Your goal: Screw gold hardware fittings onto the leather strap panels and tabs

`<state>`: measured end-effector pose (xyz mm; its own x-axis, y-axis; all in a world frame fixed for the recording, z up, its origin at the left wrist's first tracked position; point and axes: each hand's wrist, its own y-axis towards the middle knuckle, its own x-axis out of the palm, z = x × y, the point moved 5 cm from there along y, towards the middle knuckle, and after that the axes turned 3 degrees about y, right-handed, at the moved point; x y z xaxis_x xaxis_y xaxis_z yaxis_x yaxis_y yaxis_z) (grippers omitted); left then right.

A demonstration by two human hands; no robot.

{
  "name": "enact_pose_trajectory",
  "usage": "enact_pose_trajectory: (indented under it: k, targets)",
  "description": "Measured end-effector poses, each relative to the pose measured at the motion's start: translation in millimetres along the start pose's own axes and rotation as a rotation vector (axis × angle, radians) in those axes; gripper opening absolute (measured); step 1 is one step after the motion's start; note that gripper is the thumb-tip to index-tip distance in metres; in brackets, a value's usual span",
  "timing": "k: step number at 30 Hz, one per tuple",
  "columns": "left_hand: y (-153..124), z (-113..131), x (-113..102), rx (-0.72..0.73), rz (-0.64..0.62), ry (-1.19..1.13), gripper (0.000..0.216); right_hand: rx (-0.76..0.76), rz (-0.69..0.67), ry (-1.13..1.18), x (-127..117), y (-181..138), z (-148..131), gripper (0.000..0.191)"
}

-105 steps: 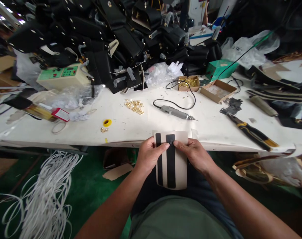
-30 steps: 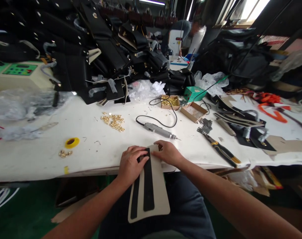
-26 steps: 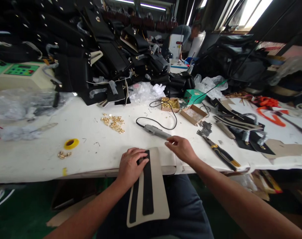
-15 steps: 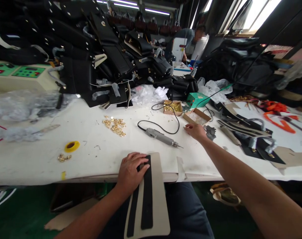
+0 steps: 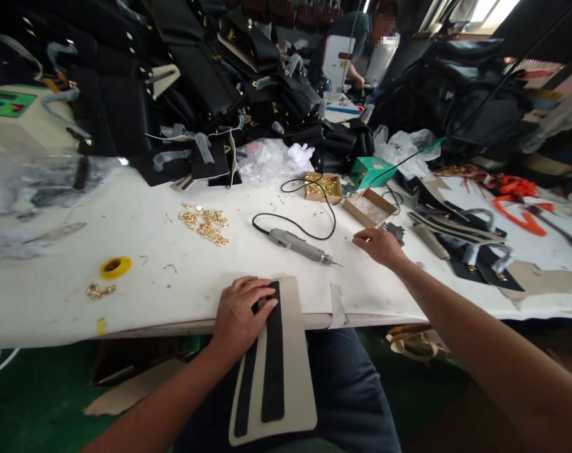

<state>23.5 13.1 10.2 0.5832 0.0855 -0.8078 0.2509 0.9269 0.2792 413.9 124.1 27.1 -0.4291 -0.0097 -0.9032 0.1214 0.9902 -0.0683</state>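
Note:
My left hand [image 5: 241, 311] lies on the top end of a beige panel [image 5: 292, 371] with two black strips, pressing it against the table's front edge; its fingers curl over a strip. The panel hangs down over my lap. My right hand [image 5: 380, 245] reaches out over the white table [image 5: 163, 296], just in front of a small open cardboard box [image 5: 369, 207], fingers pinched together near small bits; what they hold is too small to see. A grey corded hand tool [image 5: 297, 244] lies between my hands.
Gold fittings [image 5: 205, 223] lie scattered left of the tool, with a yellow tape roll [image 5: 115, 267] farther left. A box of gold parts [image 5: 322, 186], a green box [image 5: 371, 170], black pliers and black strap pieces crowd the right. Black bags pile behind. A person sits at the back.
My right hand let go of the panel and travelled right and forward to the cardboard box, then drew back slightly. My left hand stayed on the panel.

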Motion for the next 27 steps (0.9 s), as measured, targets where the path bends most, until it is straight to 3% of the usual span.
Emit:
enact_pose_trajectory:
  k: [8,16,27]
  targets:
    - [-2.4,-3.8,0.9,0.019,0.026,-0.011,0.015,-0.11,-0.087,-0.034,6.4,-40.5,13.5,0.025]
    - [-2.1,-7.5,0.5,0.046,0.076,-0.008,0.015,-0.133,-0.096,-0.033,4.0,-33.4,6.3,0.022]
    - [-1.9,-7.1,0.8,0.058,0.062,0.002,0.016,-0.057,-0.086,0.02,-5.6,-25.7,17.4,0.023]
